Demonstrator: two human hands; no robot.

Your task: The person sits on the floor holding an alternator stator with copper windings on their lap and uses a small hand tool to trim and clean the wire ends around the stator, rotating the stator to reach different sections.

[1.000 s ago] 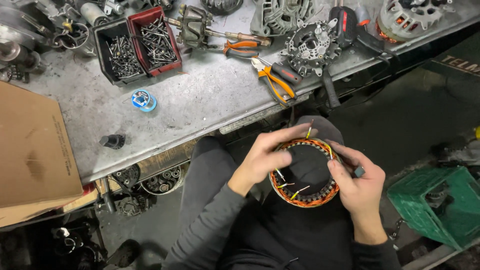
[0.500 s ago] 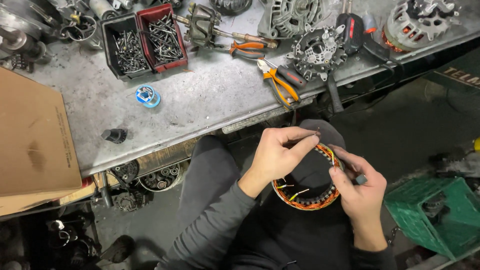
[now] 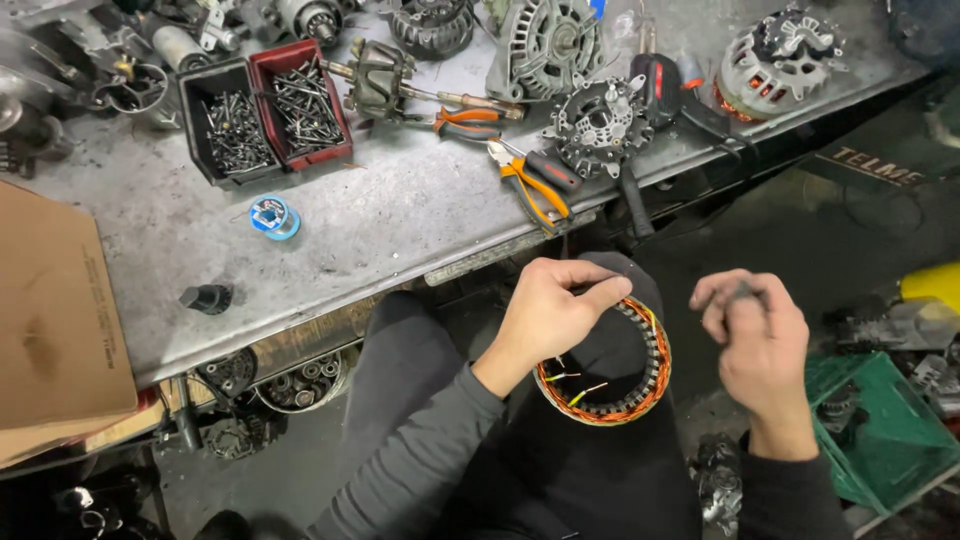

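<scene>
The stator ring [image 3: 640, 385] (copper windings, yellow leads) rests on the person's lap. The left hand [image 3: 545, 315] grips its upper rim, fingers closed on it. The right hand [image 3: 760, 335] hovers just beside the ring, fingertips pinched on a small dark item. Farther off, the workbench [image 3: 400, 215] carries orange-handled pliers [image 3: 535, 185], two bins of screws [image 3: 265, 115] and alternator housings [image 3: 600, 125].

A single head-worn camera looks steeply down from close above the seated person's lap. The bench [image 3: 400, 215] runs across the upper frame, tilted down to the left; the hands sit near, centre and right; floor fills the lower edge.
</scene>
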